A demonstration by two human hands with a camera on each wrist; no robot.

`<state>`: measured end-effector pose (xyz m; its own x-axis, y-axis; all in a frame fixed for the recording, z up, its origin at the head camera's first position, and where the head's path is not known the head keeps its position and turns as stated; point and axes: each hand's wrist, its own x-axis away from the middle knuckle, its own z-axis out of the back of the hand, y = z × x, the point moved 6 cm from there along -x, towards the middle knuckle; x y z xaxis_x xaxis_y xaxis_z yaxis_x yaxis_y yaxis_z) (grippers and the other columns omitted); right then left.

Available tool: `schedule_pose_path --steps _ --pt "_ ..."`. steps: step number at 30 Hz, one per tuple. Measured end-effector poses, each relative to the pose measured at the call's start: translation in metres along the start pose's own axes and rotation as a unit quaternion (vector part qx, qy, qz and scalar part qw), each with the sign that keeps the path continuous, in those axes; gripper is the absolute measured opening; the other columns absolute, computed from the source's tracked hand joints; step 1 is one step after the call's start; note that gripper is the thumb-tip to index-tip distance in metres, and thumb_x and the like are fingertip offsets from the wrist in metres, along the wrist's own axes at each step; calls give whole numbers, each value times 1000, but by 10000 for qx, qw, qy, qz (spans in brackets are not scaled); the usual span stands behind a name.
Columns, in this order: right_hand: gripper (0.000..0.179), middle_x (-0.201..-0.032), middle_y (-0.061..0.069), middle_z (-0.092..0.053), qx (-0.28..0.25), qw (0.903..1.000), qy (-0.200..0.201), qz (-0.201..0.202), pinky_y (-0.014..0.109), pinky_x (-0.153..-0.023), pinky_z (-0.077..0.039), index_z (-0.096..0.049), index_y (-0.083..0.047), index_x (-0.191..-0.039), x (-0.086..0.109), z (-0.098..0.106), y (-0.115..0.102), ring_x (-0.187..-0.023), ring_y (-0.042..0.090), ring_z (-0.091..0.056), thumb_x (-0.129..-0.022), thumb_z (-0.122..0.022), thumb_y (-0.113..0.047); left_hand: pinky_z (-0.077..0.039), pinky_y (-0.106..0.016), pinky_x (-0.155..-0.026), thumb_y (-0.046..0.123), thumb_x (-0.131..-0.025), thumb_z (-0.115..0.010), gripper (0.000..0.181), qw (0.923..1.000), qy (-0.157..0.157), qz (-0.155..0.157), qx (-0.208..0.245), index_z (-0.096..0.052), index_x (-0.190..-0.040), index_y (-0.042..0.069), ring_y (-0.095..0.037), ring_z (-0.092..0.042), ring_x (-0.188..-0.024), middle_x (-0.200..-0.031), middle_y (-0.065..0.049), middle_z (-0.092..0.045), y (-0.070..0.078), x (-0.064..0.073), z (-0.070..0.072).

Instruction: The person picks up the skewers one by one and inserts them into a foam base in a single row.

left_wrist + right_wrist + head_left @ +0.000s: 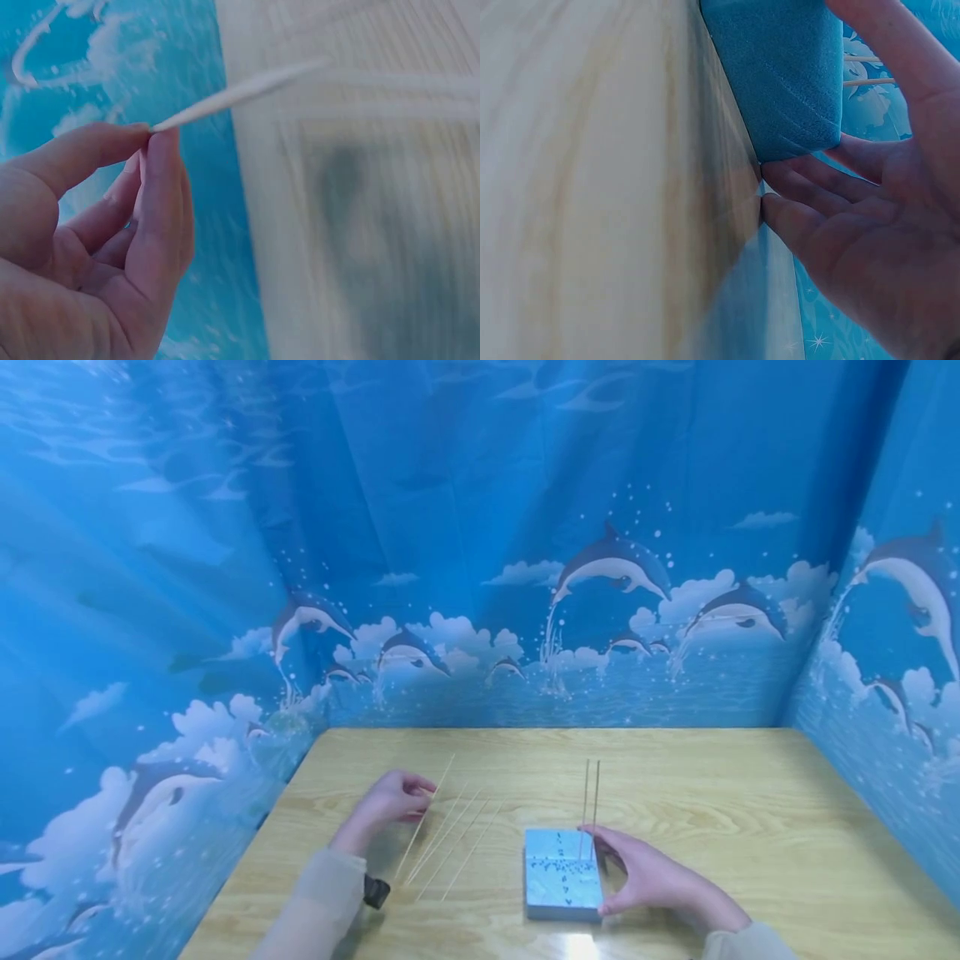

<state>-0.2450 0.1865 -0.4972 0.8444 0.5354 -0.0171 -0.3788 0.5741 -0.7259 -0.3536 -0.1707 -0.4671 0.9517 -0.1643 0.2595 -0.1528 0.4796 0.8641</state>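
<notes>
My left hand (393,797) is over the left part of the table, pinching a thin wooden skewer (422,827) between thumb and index fingertip. In the left wrist view the same skewer (240,91) slants away from the fingertips. Two skewers (586,802) stand upright in a blue foam block (562,897) whose top carries dark dots. My right hand (648,872) grips this block's right side, thumb at the near corner and fingers at the far one. The right wrist view shows the fingers (802,191) at the block's edge, close to the tabletop.
Several loose skewers (472,852) lie slanted on the wooden table (750,810) between the left hand and the block. A black strap piece (376,892) is at the left wrist. Blue curtains (465,527) printed with dolphins enclose the table's back and sides.
</notes>
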Motion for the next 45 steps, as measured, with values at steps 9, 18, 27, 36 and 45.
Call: schedule_pose_path --steps 9,18,27,36,45 --pt "118 -149 22 -45 85 10000 7 -24 45 -113 -40 -31 4 -150 0 1 0 -132 40 -50 -61 -87 -50 -64 -32 -74 -3 -84 -64 33 9981 -152 -519 292 -65 -116 -7 -15 -63 -77 -88 -8 -63 41 8 -27" --pt "118 -148 22 -47 137 9999 36 22 46 -113 -39 -31 4 -150 2 3 -2 -131 39 -51 -61 -87 -52 -63 -34 -78 0 -87 -65 33 9917 -275 -909 866 -64 -119 -6 -17 -65 -83 -96 -12 -66 67 14 -53" --pt "118 -147 23 -47 120 9999 53 41 48 -113 -39 -32 4 -149 2 3 -4 -130 40 -51 -61 -87 -51 -63 -34 -78 -1 -87 -67 30 9815 12 -1125 1547 -64 -116 -4 -15 -67 -81 -94 -10 -67 84 24 -68" --pt "119 -149 21 -46 89 9999 52 -110 56 -113 -35 -31 3 -150 1 2 -4 -132 39 -50 -60 -87 -50 -63 -34 -79 -1 -87 -69 27 9716 -64 -1699 1643 -65 -113 -4 -16 -68 -83 -99 -16 -69 101 36 -84" --pt "119 -149 21 -46 74 9999 34 -148 59 -113 -32 -32 3 -150 0 3 -4 -133 39 -49 -59 -87 -51 -63 -33 -80 0 -86 -70 23 9630 -174 -2030 1762 -68 -109 -1 -16 -69 -85 -98 -15 -69 118 50 -105"
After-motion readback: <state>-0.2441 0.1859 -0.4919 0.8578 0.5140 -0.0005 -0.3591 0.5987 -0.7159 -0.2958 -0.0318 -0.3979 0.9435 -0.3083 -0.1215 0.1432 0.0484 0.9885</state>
